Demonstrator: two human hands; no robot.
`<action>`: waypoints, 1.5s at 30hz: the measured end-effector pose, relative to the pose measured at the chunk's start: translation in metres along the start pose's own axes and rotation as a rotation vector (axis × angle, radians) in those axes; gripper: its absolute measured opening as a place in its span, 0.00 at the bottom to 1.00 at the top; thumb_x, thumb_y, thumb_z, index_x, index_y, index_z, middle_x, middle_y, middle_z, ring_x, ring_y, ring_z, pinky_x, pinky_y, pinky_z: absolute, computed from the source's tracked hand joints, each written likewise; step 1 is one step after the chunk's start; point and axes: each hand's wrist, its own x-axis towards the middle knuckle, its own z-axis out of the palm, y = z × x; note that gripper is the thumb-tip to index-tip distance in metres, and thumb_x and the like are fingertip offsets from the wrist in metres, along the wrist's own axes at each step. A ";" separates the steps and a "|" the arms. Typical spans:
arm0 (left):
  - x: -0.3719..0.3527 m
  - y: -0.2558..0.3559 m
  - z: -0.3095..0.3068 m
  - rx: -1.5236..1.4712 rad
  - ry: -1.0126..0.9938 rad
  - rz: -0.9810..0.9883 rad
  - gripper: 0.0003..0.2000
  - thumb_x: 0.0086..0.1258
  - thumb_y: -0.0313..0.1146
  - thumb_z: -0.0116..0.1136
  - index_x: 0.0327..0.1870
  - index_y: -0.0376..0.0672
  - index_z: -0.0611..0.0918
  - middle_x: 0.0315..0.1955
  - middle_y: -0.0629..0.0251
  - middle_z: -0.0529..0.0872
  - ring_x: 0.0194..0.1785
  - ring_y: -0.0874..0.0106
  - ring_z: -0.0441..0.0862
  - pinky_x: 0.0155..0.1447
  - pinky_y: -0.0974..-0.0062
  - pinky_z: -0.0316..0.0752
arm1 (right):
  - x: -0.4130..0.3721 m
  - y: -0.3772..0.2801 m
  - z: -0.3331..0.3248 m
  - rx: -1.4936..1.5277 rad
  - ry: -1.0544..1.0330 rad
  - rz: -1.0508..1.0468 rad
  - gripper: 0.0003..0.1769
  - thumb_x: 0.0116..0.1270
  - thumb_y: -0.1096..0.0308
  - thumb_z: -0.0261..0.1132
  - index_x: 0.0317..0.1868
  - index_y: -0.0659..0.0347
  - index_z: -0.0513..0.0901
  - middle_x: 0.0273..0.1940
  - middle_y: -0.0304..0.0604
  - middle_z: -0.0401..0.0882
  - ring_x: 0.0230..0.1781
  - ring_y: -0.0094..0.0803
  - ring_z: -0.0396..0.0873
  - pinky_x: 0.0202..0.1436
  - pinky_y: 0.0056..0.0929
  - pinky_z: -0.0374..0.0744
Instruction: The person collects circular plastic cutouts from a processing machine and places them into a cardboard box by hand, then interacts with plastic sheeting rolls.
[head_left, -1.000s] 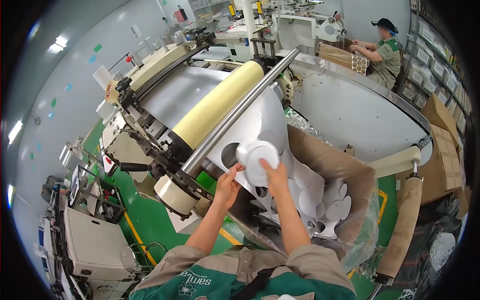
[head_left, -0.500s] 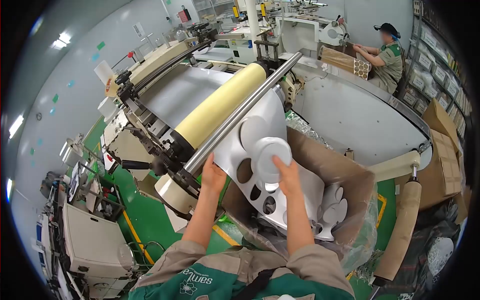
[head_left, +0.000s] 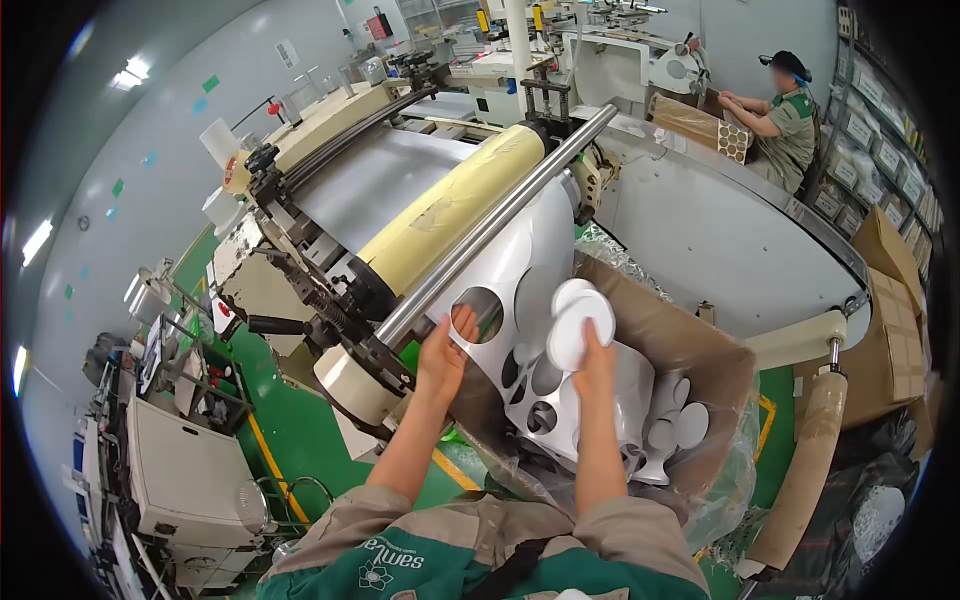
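Several white discs [head_left: 572, 325] are held by my right hand [head_left: 596, 368], its fingers closed on their right edge. My left hand [head_left: 445, 355] is at the left edge of the white sheet [head_left: 490, 262], fingers apart, with fingertips showing through a round hole. The sheet hangs from below the steel bar [head_left: 500, 220] and yellow roller [head_left: 455, 200], and has several round holes. Its lower part lies in a large cardboard box [head_left: 670, 335] lined with clear plastic. Loose white discs [head_left: 690, 425] rest in the box to the right of the sheet.
A white machine panel [head_left: 720, 240] stands behind the box. To the right are a brown-wrapped roll [head_left: 800, 470] and a cardboard carton [head_left: 893, 330]. Another person [head_left: 790, 125] works at the back right beside shelves. A grey cabinet [head_left: 185, 470] stands at the left.
My left hand has moved right and down to the sheet's hole. My right hand has moved right with the discs, now fanned apart. The sheet's holes have shifted.
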 end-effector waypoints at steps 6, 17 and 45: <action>0.018 0.018 -0.001 -0.126 0.004 0.116 0.19 0.71 0.38 0.42 0.57 0.36 0.65 0.53 0.60 0.72 0.60 0.65 0.68 0.63 0.65 0.64 | -0.003 -0.041 -0.001 0.073 -0.089 0.052 0.23 0.61 0.65 0.63 0.53 0.68 0.70 0.48 0.45 0.75 0.46 0.34 0.76 0.49 0.34 0.76; -0.013 -0.028 -0.005 0.031 0.060 -0.040 0.16 0.71 0.38 0.44 0.54 0.40 0.70 0.47 0.65 0.77 0.52 0.71 0.73 0.57 0.68 0.68 | -0.022 0.012 0.078 -0.567 -0.534 -0.011 0.22 0.55 0.64 0.68 0.47 0.67 0.75 0.39 0.42 0.78 0.39 0.27 0.75 0.44 0.24 0.73; -0.015 -0.041 0.007 -0.042 0.054 -0.020 0.14 0.71 0.37 0.44 0.50 0.39 0.71 0.47 0.63 0.77 0.51 0.72 0.74 0.56 0.70 0.69 | -0.020 0.005 0.076 -0.467 -0.432 0.040 0.24 0.53 0.69 0.68 0.49 0.71 0.72 0.42 0.47 0.77 0.41 0.29 0.75 0.46 0.26 0.74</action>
